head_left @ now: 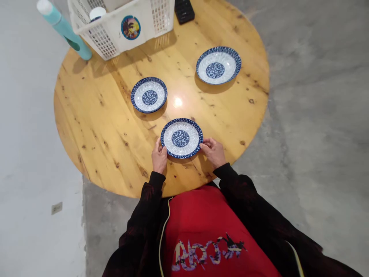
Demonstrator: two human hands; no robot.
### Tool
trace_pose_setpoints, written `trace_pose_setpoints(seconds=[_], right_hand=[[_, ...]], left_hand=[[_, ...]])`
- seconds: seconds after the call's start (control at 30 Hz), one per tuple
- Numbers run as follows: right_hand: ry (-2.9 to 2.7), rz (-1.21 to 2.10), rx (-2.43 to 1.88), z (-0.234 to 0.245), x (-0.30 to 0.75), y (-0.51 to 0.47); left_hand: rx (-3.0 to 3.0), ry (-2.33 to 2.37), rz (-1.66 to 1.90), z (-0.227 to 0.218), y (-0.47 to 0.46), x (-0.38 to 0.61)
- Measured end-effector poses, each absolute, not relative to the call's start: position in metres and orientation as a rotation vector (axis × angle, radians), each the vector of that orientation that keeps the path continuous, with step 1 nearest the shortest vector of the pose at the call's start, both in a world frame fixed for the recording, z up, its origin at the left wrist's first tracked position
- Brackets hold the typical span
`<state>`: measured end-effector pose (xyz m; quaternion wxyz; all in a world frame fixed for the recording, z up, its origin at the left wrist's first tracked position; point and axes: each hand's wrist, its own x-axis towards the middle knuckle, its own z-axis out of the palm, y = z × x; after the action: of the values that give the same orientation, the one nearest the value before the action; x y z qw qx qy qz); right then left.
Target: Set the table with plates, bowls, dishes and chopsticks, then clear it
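Observation:
A blue-and-white patterned plate [180,138] is near the front edge of the table, gripped at its rim from both sides. My left hand [159,157] pinches the lower left rim, thumb on top. On the right rim, my right hand [213,152] is closed in the same way, its fingers partly hidden. Just beyond and to the left lies a second plate [149,95] of similar pattern. Farther back on the right rests a larger blue-and-white plate [218,65]. Neither hand touches those two.
The round wooden table [95,127] carries a white plastic basket [115,38] at the back, with a white-capped container [97,14] inside. Left of the basket stands a light-blue bottle [67,32]. A black object [184,10] lies right of it.

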<state>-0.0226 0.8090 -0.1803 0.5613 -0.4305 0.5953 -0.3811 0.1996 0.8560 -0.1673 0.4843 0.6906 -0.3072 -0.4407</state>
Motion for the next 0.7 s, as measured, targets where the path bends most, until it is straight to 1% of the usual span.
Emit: trace_pose_setpoints(seconds=[0.13,0.7], right_hand=[[1.414,-0.932,-1.018,-0.183,-0.020,0.808],[1.352,-0.954,-1.046,-0.190,-0.010,0.798]], left_hand=[[1.645,-0.726,-1.114,-0.168,0.856,0.200],[1.620,-0.794,-1.013,-0.173,0.860,0.200]])
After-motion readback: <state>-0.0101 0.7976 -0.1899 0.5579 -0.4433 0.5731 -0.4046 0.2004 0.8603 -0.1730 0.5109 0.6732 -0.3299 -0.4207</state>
